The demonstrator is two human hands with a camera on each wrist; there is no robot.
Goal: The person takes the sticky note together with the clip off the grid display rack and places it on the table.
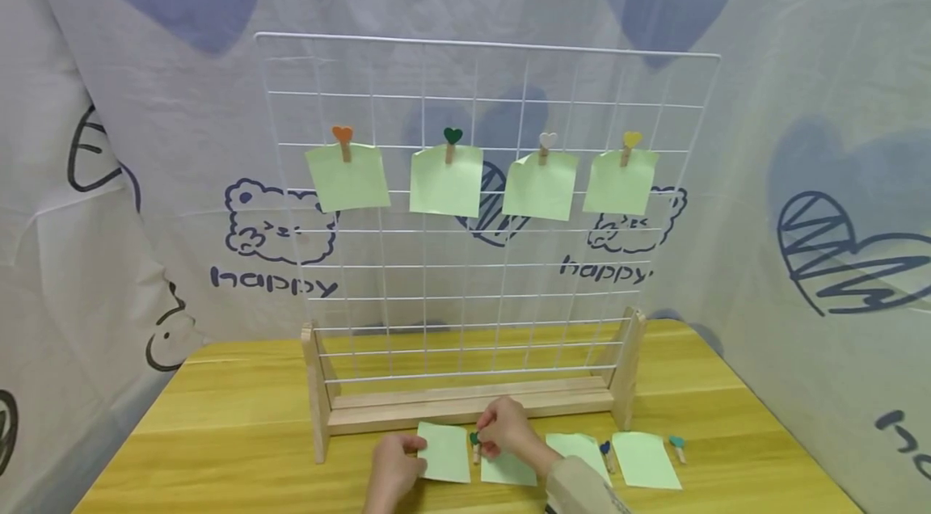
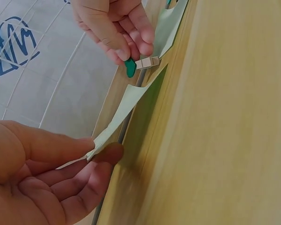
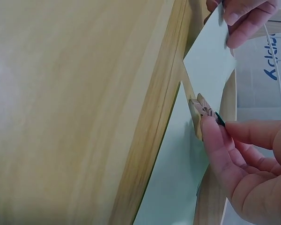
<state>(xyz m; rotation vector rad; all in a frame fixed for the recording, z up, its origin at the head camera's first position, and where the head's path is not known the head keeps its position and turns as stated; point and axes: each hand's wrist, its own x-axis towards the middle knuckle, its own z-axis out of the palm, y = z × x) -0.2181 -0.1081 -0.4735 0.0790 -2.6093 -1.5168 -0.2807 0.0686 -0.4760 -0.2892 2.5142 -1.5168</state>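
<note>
Left hand [image 1: 396, 465] pinches the leftmost of four loose notes [image 1: 445, 453]; right hand [image 1: 507, 427] pinches one of three loose clips [image 1: 476, 454], green heart far, long axis near-to-far. Four clipped notes [image 1: 446, 184] hang beyond.

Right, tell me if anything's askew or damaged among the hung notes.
The leftmost hung note, under the orange clip, looks askew: its bottom edge rises rightward while the others' dip. The third note seems curled at its top left corner. No tears show.
</note>
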